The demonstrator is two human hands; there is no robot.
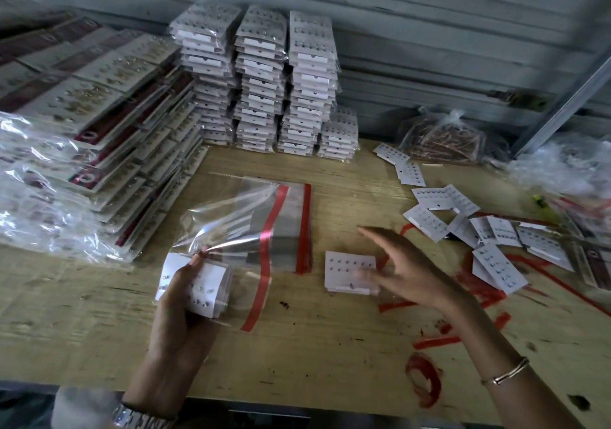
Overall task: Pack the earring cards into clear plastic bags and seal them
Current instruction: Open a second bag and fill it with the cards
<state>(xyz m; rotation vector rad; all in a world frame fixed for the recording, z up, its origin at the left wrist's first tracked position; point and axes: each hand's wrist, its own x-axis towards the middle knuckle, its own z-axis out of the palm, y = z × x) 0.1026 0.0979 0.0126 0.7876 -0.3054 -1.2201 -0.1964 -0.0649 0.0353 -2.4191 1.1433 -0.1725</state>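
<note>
My left hand (180, 309) grips a small stack of white earring cards (211, 291) together with a clear plastic bag (231, 230) that has a red seal strip; the bag billows up and away from the cards. More flat bags with red strips (302, 230) lie just behind it. My right hand (406, 270) hovers with its fingers spread, blurred, over a small pile of earring cards (344, 266) on the table. Loose earring cards (496, 263) lie scattered at the right.
Tall stacks of bagged cards (264, 81) stand at the back against the wall. Bagged larger cards (99, 131) pile up at the left. A bag of copper-coloured parts (443, 141) and crumpled plastic (568, 164) sit at the back right. Red marks cover the wooden table (330, 346).
</note>
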